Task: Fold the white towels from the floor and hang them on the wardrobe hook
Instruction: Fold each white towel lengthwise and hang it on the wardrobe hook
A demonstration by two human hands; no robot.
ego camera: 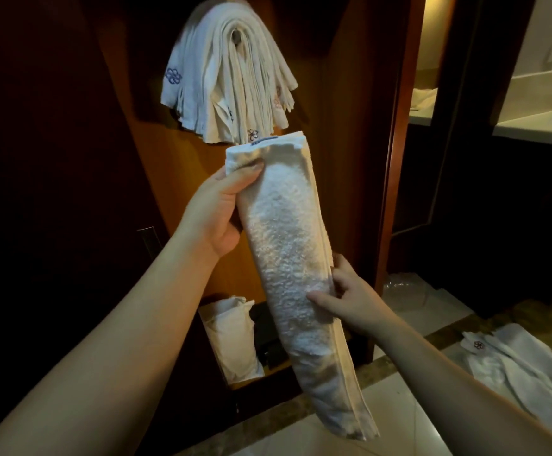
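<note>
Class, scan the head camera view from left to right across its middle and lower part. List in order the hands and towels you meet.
left hand → folded towel that both hands hold → right hand → loose white towels on the floor

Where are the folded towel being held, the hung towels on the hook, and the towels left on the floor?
folded towel [288, 258], head view, middle of its terry face.
hung towels [222, 93], head view, centre of the draped bundle.
floor towels [518, 366], head view, middle of the crumpled pile.
</note>
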